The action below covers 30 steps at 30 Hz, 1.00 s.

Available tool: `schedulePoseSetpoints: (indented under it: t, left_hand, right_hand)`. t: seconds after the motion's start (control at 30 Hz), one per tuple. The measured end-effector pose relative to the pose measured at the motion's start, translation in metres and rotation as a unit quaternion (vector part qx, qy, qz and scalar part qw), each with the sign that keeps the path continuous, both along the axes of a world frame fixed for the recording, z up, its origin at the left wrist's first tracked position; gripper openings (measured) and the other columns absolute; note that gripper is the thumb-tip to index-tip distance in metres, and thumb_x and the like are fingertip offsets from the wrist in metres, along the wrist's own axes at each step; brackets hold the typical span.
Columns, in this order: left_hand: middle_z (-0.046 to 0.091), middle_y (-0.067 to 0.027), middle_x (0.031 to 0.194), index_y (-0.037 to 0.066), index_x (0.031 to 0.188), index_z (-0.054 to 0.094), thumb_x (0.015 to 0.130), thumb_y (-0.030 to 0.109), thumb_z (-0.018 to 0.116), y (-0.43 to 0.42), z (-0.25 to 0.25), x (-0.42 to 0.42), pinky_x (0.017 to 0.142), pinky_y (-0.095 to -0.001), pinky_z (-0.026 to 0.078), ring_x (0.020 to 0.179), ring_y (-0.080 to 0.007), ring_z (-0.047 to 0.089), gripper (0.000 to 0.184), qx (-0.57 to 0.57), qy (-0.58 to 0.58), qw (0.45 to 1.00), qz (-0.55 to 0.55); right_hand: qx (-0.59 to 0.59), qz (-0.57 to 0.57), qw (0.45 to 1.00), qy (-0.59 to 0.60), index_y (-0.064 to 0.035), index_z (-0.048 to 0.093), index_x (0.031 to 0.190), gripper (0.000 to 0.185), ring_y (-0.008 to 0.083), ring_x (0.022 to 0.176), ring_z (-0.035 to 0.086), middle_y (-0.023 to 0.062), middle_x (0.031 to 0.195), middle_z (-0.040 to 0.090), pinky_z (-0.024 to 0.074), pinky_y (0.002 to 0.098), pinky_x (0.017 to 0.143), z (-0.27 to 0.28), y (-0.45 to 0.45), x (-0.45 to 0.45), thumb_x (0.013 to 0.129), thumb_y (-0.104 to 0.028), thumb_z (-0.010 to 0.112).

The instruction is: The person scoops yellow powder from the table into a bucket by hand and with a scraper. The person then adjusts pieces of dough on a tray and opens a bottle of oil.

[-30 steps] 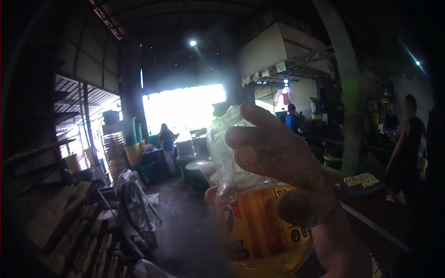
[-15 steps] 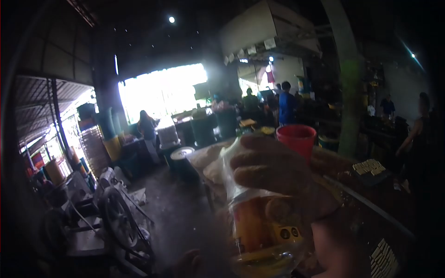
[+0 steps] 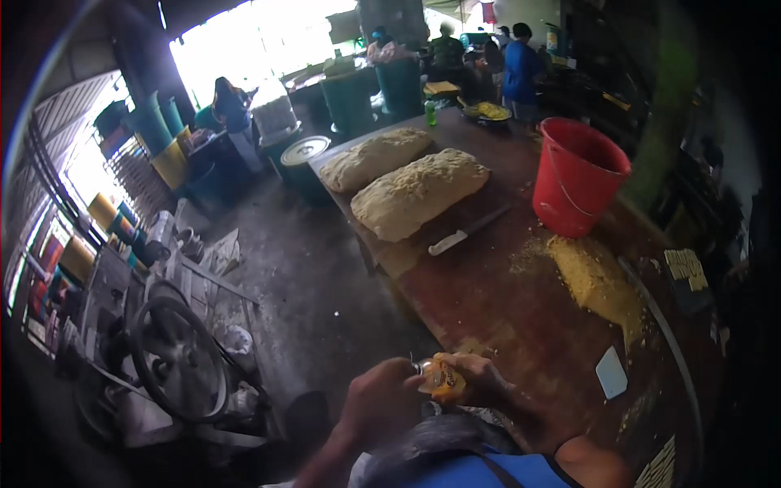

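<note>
Low in front of my body, my right hand [image 3: 482,379] is wrapped around a small clear bottle [image 3: 444,381] with an orange-yellow label. The bottle lies tilted, its clear end toward the left. My left hand [image 3: 381,395] is closed at that clear end, slightly blurred; whether a cap is between the fingers is hidden. Both hands are by the near-left edge of a reddish-brown table [image 3: 488,285]. On it rest two big loaf-shaped lumps of dough [image 3: 419,193], a knife [image 3: 468,231] with a pale handle, and a heap of yellow crumbs [image 3: 598,281].
A red bucket [image 3: 579,177] stands on the table beside the crumbs, with a white scraper [image 3: 611,373] nearer me. To the left is a machine with a large wheel [image 3: 179,351]. A lidded bin [image 3: 306,151] stands beyond the table; several people work at the back.
The bottle has come down from close before my face to waist level, and my left hand is now on it too. My view has tilted down, showing more of the table.
</note>
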<state>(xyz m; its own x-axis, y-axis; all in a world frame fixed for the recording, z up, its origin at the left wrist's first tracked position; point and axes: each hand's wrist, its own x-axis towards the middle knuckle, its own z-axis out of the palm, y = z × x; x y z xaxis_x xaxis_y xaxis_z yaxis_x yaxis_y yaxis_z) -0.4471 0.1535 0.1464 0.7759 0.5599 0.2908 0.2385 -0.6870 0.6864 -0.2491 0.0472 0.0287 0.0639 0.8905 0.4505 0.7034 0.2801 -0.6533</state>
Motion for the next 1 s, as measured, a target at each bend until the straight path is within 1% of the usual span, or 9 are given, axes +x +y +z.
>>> schedulePoseSetpoints:
  t: [0.2, 0.23, 0.37, 0.53, 0.6, 0.67, 0.73, 0.83, 1.0]
  left_hand:
    - [0.068, -0.0152, 0.094, 0.003, 0.110, 0.064, 0.088, 0.016, 0.065, 0.112, -0.038, 0.062, 0.079, -0.0369, 0.053, 0.086, -0.0296, 0.068, 0.026, -0.112, 0.132, 0.985, -0.026]
    - [0.068, -0.0152, 0.094, 0.003, 0.110, 0.064, 0.088, 0.016, 0.065, 0.130, -0.039, 0.068, 0.079, -0.0369, 0.053, 0.086, -0.0296, 0.068, 0.026, -0.118, 0.134, 0.983, -0.034]
    - [0.062, -0.0164, 0.114, 0.004, 0.118, 0.062, 0.087, 0.010, 0.064, 0.205, -0.040, 0.092, 0.087, -0.0370, 0.051, 0.104, -0.0304, 0.063, 0.032, -0.190, -0.040, 0.948, -0.254]
    - [0.054, -0.0117, 0.124, 0.006, 0.112, 0.067, 0.084, 0.005, 0.070, 0.277, -0.041, 0.118, 0.091, -0.0367, 0.049, 0.107, -0.0259, 0.058, 0.028, -0.315, -0.230, 0.827, -0.404]
    - [0.052, -0.0098, 0.120, 0.004, 0.106, 0.069, 0.084, 0.009, 0.072, 0.296, -0.050, 0.131, 0.092, -0.0359, 0.048, 0.106, -0.0217, 0.057, 0.023, -0.342, -0.243, 0.834, -0.359]
    - [0.054, -0.0095, 0.117, 0.001, 0.102, 0.069, 0.085, 0.013, 0.073, 0.316, -0.053, 0.146, 0.094, -0.0335, 0.047, 0.106, -0.0199, 0.057, 0.021, -0.480, -0.291, 0.772, -0.297]
    - [0.055, -0.0100, 0.116, 0.001, 0.108, 0.066, 0.089, 0.015, 0.068, 0.339, -0.053, 0.158, 0.096, -0.0323, 0.045, 0.107, -0.0192, 0.057, 0.024, -0.460, -0.271, 0.781, -0.324]
    - [0.054, -0.0111, 0.119, 0.000, 0.122, 0.052, 0.094, 0.021, 0.060, 0.367, -0.052, 0.184, 0.105, -0.0413, 0.039, 0.117, -0.0241, 0.053, 0.036, -0.555, -0.209, 0.721, -0.360]
    - [0.042, -0.0081, 0.128, 0.001, 0.116, 0.052, 0.088, 0.013, 0.068, 0.409, -0.071, 0.264, 0.101, -0.0384, 0.043, 0.116, -0.0213, 0.053, 0.035, -0.478, -0.251, 0.756, -0.371]
  right_hand:
    - [-0.062, -0.104, 0.989, -0.087, -0.0039, 0.059, 0.118, 0.065, 0.0254, 0.098, 0.066, 0.0132, 0.108, 0.066, 0.0534, 0.0362, 0.084, 0.000, 0.067, 0.036, 0.064, -0.026, 0.088]
    - [-0.080, -0.083, 0.992, 0.048, -0.0035, 0.060, 0.117, 0.063, 0.0213, 0.097, 0.066, 0.0106, 0.107, 0.066, 0.0533, 0.0344, 0.084, 0.000, 0.080, 0.039, 0.064, -0.021, 0.089]
    - [-0.130, 0.074, 0.877, 0.457, -0.0058, 0.061, 0.119, 0.059, 0.0121, 0.100, 0.061, 0.0077, 0.111, 0.065, 0.0522, 0.0309, 0.085, 0.016, 0.135, 0.046, 0.066, -0.009, 0.088]
    - [-0.087, 0.044, 0.919, 0.382, -0.0064, 0.061, 0.119, 0.054, 0.0129, 0.101, 0.060, 0.0053, 0.112, 0.064, 0.0534, 0.0309, 0.083, 0.017, 0.204, 0.037, 0.070, -0.003, 0.084]
    - [-0.124, 0.029, 0.749, 0.651, -0.0061, 0.057, 0.123, 0.059, 0.0133, 0.102, 0.059, 0.0044, 0.114, 0.062, 0.0538, 0.0315, 0.084, 0.020, 0.232, 0.037, 0.070, -0.002, 0.083]
    - [-0.110, 0.001, 0.472, 0.874, -0.0058, 0.053, 0.128, 0.064, 0.0140, 0.103, 0.060, 0.0038, 0.115, 0.060, 0.0542, 0.0320, 0.085, 0.033, 0.260, 0.043, 0.071, 0.000, 0.082]
    - [-0.009, -0.088, 0.915, 0.395, -0.0055, 0.050, 0.130, 0.068, 0.0142, 0.108, 0.057, 0.0035, 0.118, 0.058, 0.0542, 0.0323, 0.087, 0.015, 0.275, 0.048, 0.070, 0.003, 0.081]
    - [-0.018, -0.033, 0.869, 0.493, -0.0054, 0.048, 0.132, 0.072, 0.0131, 0.111, 0.055, 0.0036, 0.121, 0.056, 0.0528, 0.0308, 0.088, 0.008, 0.300, 0.069, 0.069, 0.001, 0.082]
    - [0.007, -0.110, 0.837, 0.536, -0.0040, 0.050, 0.124, 0.069, 0.0128, 0.100, 0.058, 0.0038, 0.111, 0.059, 0.0515, 0.0303, 0.085, 0.003, 0.345, 0.119, 0.065, -0.005, 0.087]
